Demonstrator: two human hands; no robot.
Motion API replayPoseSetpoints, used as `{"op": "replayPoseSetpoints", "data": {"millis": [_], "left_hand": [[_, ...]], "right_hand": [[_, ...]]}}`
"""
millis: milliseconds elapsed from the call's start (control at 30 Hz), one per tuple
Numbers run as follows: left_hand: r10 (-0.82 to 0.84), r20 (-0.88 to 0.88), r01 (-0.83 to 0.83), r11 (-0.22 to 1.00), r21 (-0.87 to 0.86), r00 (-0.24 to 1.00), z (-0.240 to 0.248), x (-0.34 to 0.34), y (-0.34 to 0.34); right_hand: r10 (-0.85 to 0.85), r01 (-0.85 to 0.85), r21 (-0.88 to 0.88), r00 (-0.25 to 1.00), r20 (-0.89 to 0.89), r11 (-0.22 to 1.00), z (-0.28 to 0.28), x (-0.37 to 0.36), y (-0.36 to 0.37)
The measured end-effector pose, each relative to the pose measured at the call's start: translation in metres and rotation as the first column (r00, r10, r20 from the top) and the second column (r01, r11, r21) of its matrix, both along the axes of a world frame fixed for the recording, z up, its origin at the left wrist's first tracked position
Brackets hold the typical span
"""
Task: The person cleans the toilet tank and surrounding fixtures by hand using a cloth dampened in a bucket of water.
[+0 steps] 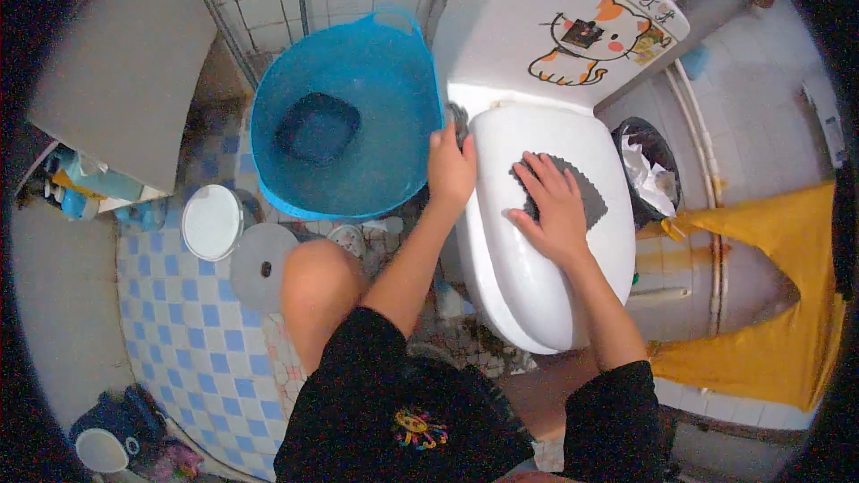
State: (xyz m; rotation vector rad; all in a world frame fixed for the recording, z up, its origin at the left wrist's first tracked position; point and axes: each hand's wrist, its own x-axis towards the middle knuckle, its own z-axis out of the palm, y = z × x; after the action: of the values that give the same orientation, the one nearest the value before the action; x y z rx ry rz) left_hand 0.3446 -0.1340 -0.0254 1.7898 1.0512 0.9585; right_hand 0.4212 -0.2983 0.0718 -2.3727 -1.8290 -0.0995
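Note:
A dark grey cloth (591, 201) with jagged edges lies on the white closed toilet lid (514, 139). Flat on that cloth rests my right hand (557, 210), its fingers spread. At the toilet's left side, beside the lid, my left hand (451, 170) has its fingers and thumb around a second dark grey piece (460, 116), which looks like cloth and is mostly hidden. Just left of this hand stands a blue tub (403, 125) with a dark square shape (318, 128) inside; what that is cannot be made out.
Behind the lid rises the toilet tank (501, 27) with a cat sticker. A black waste bin (664, 206) of white paper stands to the right, near a yellow cloth (761, 367). A white-lidded bucket (213, 222) and a grey round stool (259, 268) are left of my knee.

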Motion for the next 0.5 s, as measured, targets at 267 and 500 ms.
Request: {"op": "replayPoseSetpoints", "data": {"millis": [267,500], "left_hand": [[-0.202,-0.246,0.187,0.979,-0.086,0.948,0.036,-0.041,0.037],[-0.341,-0.119,0.344,0.939,0.001,0.932,0.048,-0.018,0.063]], "right_hand": [[-0.014,-0.01,-0.151,0.987,-0.16,0.988,0.031,-0.002,0.011],[0.044,-0.018,0.092,0.956,-0.289,0.996,0.027,0.008,0.063]]}}
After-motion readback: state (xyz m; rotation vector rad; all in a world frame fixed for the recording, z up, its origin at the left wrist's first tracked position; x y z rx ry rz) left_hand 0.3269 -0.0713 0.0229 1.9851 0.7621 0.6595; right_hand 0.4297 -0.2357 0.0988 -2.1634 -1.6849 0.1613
